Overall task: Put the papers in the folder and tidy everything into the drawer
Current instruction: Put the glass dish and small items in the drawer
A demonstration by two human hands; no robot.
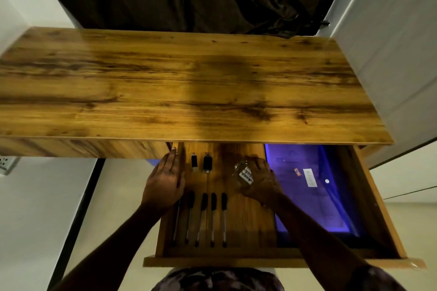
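I see desk top (189, 82) bare; blue folder (314, 196) frame-right in open drawer (272, 262), pens (212, 217) lined up. Right hand (259, 181) fingers clamped on small clear container (243, 173); left hand (165, 182) flat, fingers together. I judge only placing, closing left.

We see a wood-grain counter (189, 82) bare on top. Below it at 6 o'clock, the open wooden drawer (267, 261) holds five black-capped pens (212, 217), two small black clips (207, 162), and at 3 o'clock a blue-purple plastic folder (307, 201).

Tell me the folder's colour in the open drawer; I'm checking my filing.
The folder is blue-purple, lying in the drawer's right side; the head view shows it.
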